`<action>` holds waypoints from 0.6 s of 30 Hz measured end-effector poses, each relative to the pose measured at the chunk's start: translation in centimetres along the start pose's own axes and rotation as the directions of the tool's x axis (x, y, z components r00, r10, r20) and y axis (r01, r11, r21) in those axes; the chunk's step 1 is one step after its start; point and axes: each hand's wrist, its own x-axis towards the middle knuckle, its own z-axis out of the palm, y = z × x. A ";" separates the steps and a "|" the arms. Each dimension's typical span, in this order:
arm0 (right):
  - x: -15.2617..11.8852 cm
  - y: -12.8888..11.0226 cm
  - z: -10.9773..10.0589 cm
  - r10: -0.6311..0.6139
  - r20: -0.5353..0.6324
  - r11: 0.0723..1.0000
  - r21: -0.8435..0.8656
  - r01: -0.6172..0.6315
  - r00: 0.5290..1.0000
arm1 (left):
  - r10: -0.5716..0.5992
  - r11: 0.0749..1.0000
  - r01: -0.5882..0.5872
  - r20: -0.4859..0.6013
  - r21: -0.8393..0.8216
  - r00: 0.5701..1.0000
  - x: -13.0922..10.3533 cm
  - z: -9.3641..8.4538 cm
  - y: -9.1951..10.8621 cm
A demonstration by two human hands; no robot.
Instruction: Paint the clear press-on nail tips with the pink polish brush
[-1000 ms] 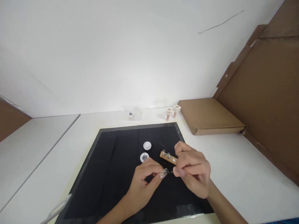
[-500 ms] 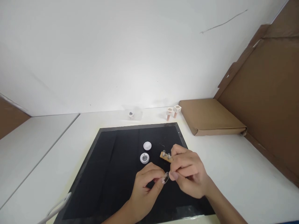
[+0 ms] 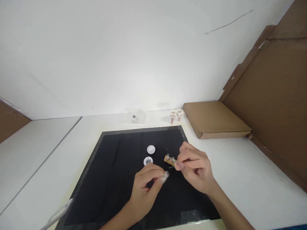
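My left hand (image 3: pixel 147 188) pinches a small clear capsule-like piece (image 3: pixel 164 177) between thumb and fingertips, above the black mat. To its right, my right hand (image 3: pixel 195 166) is closed in a pinch. A thin greyish wisp shows by its fingertips, but I cannot tell whether they hold it. Just beyond these fingers lies a small tan wooden strip (image 3: pixel 166 160) bearing little clear cylinders (image 3: pixel 168 157); the fingers partly cover its right end. Near the left hand is a round white dish (image 3: pixel 145 162) with shiny silvery bits in it. Behind that sits a second white dish (image 3: pixel 151 149).
The black mat (image 3: pixel 96 179) lies on a white table (image 3: pixel 240 166). At the back stand two pale holders on pinkish stems (image 3: pixel 172 118) and a clear tray (image 3: pixel 142 118) with a small item. A flat cardboard box (image 3: pixel 216 118) is at right; a white bar (image 3: pixel 57 214) is at lower left.
My hands have moved apart: the left went slightly left and up with the clear piece, now tilted differently. My right hand rose a little, closer to the wooden strip.
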 end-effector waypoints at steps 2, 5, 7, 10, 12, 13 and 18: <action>0.0 0.1 0.0 -0.042 0.007 0.998 0.053 0.042 0.999 | 0.012 1.000 -0.011 -0.007 0.027 1.000 0.1 -0.1 -0.1; 0.0 -0.1 0.1 -0.033 0.086 0.995 0.102 0.024 0.996 | 0.054 0.996 -0.053 -0.010 0.067 0.998 0.4 -0.2 -0.3; 0.1 0.0 0.1 0.030 0.095 0.999 0.040 -0.034 0.995 | 0.078 0.993 -0.076 -0.017 0.089 0.997 0.5 -0.3 -0.5; 0.0 0.5 -0.1 0.083 0.010 0.996 -0.028 -0.082 0.997 | 0.078 0.990 -0.073 -0.033 0.121 0.996 0.6 -0.4 -0.7; -0.1 0.9 -0.3 0.047 -0.054 0.999 -0.002 -0.047 0.997 | 0.073 0.989 -0.067 -0.038 0.130 0.997 0.6 -0.5 -0.8; -0.2 1.0 -0.2 0.017 -0.074 1.000 0.017 -0.016 0.997 | 0.074 0.989 -0.068 -0.039 0.131 0.997 0.6 -0.6 -0.8; 0.0 0.4 0.4 -0.137 -0.042 0.986 0.086 0.140 0.990 | 0.084 0.988 -0.079 -0.035 0.135 0.996 1.0 -0.6 -0.5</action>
